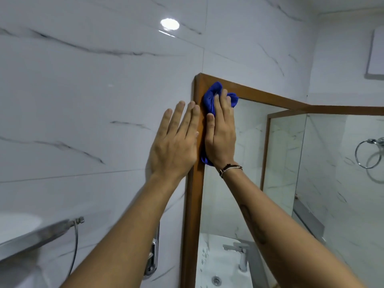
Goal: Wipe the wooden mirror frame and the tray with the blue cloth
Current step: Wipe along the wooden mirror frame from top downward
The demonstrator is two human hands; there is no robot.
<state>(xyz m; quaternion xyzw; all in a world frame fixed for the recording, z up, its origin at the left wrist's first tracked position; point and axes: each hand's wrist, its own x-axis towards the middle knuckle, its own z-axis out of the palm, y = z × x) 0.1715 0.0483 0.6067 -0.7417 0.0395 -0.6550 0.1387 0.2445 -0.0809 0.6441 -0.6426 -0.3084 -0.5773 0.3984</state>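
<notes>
The wooden mirror frame runs up the wall and turns right at its top left corner. My right hand presses the blue cloth flat against that corner, where the left upright meets the top rail. The cloth bunches above my fingertips and a bit shows below my palm. My left hand lies flat and open on the marble wall tile, its fingers touching the frame's outer left edge. No tray is in sight.
Mirror glass reflects a basin and a chrome tap. A metal shelf edge juts in at lower left, with a hose and a chrome fitting below. A towel ring hangs at the right.
</notes>
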